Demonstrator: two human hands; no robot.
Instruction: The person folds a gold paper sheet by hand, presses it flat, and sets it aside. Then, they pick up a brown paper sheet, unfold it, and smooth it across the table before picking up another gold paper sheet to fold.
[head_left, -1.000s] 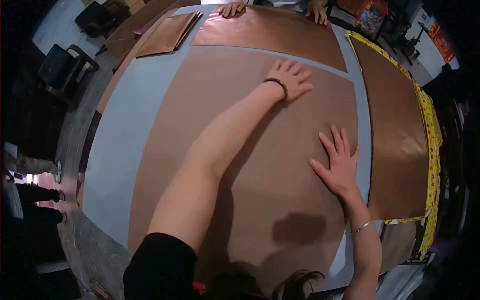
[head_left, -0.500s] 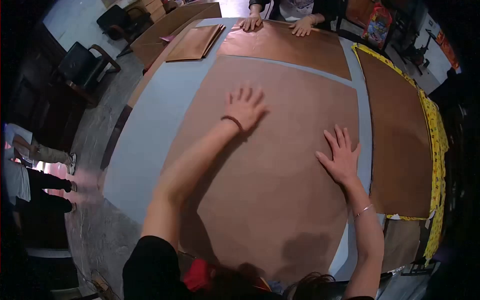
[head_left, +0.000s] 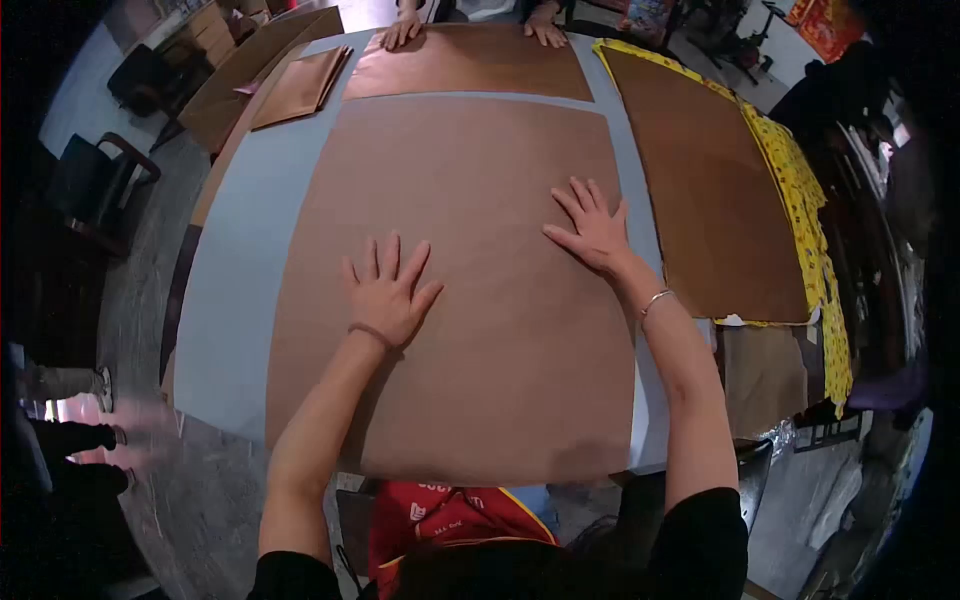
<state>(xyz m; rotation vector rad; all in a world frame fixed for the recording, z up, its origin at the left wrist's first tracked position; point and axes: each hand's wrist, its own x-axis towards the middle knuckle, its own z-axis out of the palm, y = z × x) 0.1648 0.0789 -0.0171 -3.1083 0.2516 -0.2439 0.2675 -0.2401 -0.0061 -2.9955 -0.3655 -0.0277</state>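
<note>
A large brown sheet (head_left: 480,390) lies flat over a light grey-blue tabletop (head_left: 235,290). My left hand (head_left: 388,300) rests palm down on the sheet, left of its middle, fingers spread and holding nothing. Near the sheet's right edge my right hand (head_left: 595,225) is also flat on it, fingers apart and empty. Beyond the far edge of this sheet is a smaller, shinier brown sheet (head_left: 470,62).
At the far side a co-worker's two hands (head_left: 403,30) touch the shiny sheet. Folded brown sheets (head_left: 300,88) lie far left, by a cardboard box (head_left: 210,105). On the right is a brown panel (head_left: 710,190) with yellow patterned edging (head_left: 785,180). Chairs stand at the left.
The view has shifted, so the table appears further left and up. My left hand has moved nearer to me across the sheet. My right hand stays flat near the right edge.
</note>
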